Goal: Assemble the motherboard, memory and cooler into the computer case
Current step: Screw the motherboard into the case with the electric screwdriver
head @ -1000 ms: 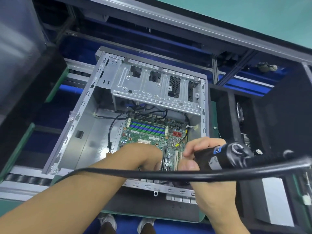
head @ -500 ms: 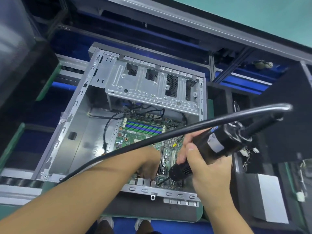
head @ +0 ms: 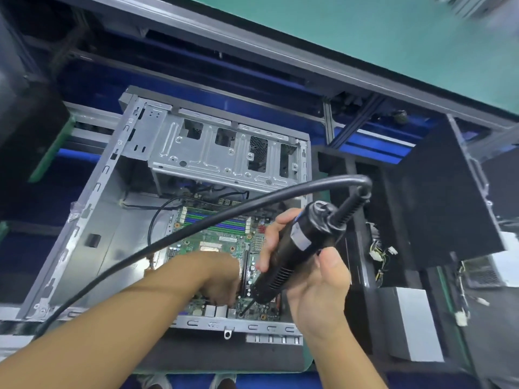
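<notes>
Computer case [head: 84, 248]: it is laid on its side with the open face up; the drive cage [head: 219, 158] is seen at its far end.
Power cable [head: 174, 237]: it is swept in an arc from lower left, over the case, up to the back of the tool.
Left hand [head: 222, 284]: it is reached down onto the near part of the board, beside the rear ports. Its fingers are hidden under the hand, so whether anything is held cannot be told.
Motherboard [head: 196, 245]: it is laid flat on the case floor, against the right half of the case.
Memory slots [head: 216, 220]: green and blue channels are shown at the far edge of the board; they are judged to be unfilled.
Processor socket [head: 210, 246]: it is left uncovered; no cooler is seen on it.
Electric screwdriver [head: 295, 248]: it is tilted down and to the left, with the bit tip set at a mounting hole near the board's near edge.
Right hand [head: 317, 279]: its fingers are wrapped round the barrel, the thumb laid on the near side.
Done: the board is placed in the case.
In hand: the board is judged to be getting screwed down.
Left: memory and cooler are not yet fitted.
</notes>
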